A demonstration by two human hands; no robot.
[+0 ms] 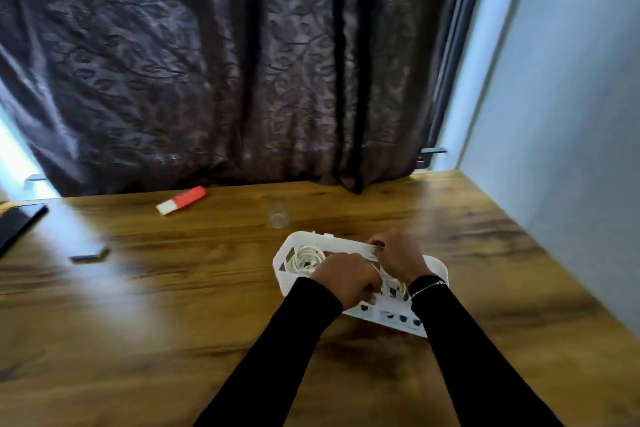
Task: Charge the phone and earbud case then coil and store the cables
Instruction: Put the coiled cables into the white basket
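Both hands work inside the white basket, right of the surface's centre; a coiled white cable lies at its 10 o'clock end. The left hand curls its fingers down into the basket, the right hand pinches a white strip at the far rim. Open wood spreads toward 9 o'clock; no writing is readable through blur.

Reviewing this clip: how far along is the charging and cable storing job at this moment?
Late stage, it seems. Done: one coiled white cable already lies in the left end of the white basket. In hand: the left hand and right hand are both inside the basket, apparently settling another white cable; blur hides their grip. Left: finishing that. No phone or earbud case is clearly identifiable, so charging cannot be confirmed.
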